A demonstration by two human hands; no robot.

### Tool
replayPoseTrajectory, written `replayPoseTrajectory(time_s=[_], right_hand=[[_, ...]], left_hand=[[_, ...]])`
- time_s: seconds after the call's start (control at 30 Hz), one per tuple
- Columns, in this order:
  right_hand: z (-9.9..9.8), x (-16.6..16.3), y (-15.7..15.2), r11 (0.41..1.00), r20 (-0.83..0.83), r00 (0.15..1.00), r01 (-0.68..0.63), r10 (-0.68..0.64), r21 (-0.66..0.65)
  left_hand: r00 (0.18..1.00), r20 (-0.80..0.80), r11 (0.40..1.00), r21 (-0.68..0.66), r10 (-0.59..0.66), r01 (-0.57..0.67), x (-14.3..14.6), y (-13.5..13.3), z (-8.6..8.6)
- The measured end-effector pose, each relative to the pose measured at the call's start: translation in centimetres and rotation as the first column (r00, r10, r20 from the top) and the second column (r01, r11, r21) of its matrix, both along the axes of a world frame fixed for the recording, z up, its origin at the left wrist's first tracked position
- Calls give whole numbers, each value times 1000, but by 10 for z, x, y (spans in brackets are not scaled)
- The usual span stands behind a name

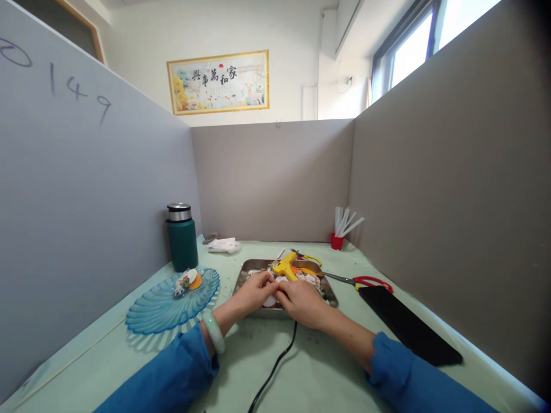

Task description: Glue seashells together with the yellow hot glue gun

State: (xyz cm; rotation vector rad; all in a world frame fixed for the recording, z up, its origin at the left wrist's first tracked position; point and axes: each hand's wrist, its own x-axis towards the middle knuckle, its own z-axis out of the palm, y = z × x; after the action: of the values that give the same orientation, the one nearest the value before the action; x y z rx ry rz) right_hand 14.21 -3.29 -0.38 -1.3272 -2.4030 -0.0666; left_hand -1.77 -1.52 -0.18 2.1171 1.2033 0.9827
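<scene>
My left hand [255, 291] and my right hand [300, 299] meet over the front of a metal tray [267, 313], fingertips pinched together. Whatever is between the fingers is too small or too hidden to name. A yellow glue gun [286, 265] lies across the tray just beyond my fingers, its black cord [275, 367] running toward me over the table. Pale shells and orange pieces fill the tray around it, partly covered by my hands. Left of the tray, a blue scalloped glass plate [159, 312] bears a small cluster of shells [188, 281].
A green bottle [182, 244] stands behind the plate. Red-handled scissors [372, 281] and a black flat strip [408, 324] lie at right. Yellow-handled pliers [310, 258] rest behind the tray. A red cup [337, 241] holds white glue sticks [344, 221]. Grey partitions [275, 180] enclose the table.
</scene>
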Motion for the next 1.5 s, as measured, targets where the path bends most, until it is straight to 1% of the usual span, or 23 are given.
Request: replayPoseTrajectory(time_s=[0.07, 0.33, 0.5, 0.67, 0.77, 0.87, 1.07, 1.13, 1.27, 1.33, 1.5], right_hand=[[-1, 0, 1, 1000, 8, 1000, 2, -2, 2], [-3, 1, 3, 1000, 15, 1000, -9, 9, 21], [-4, 1, 4, 999, -6, 1000, -20, 20, 30], [-2, 1, 3, 1000, -22, 1000, -22, 22, 18], [-2, 1, 3, 1000, -22, 1000, -11, 11, 16], [-3, 2, 3, 1000, -33, 999, -15, 16, 18], [-4, 2, 5, 999, -46, 998, -30, 31, 20], [-4, 2, 5, 999, -58, 998, -30, 31, 13], [-5, 2, 7, 999, -100, 994, -34, 35, 4], [-6, 2, 8, 1000, -115, 993, -23, 24, 8], [-7, 2, 9, 1000, -143, 990, -1, 4, 25]], left_hand=[[1000, -11, 1000, 17, -1, 1, 0, 0, -1], [1000, -25, 1000, 13, 8, -8, 0, 0, -1], [1000, 1, 1000, -12, 3, -3, -1, 2, -3], [1000, 20, 999, -28, 23, -22, 0, -1, 1], [999, 53, 999, -50, 10, -7, 1, -2, 2], [996, 88, 998, -59, -5, 10, 0, -1, 1], [993, 116, 998, -63, 15, -7, -1, 2, -3], [990, 138, 995, -97, 15, -2, 0, 1, -2], [976, 217, 968, -247, 1, 54, 2, -4, 1], [971, 237, 965, -253, -1, 63, 3, -5, 3], [968, 249, 976, -212, -4, 58, 3, -7, 6]])
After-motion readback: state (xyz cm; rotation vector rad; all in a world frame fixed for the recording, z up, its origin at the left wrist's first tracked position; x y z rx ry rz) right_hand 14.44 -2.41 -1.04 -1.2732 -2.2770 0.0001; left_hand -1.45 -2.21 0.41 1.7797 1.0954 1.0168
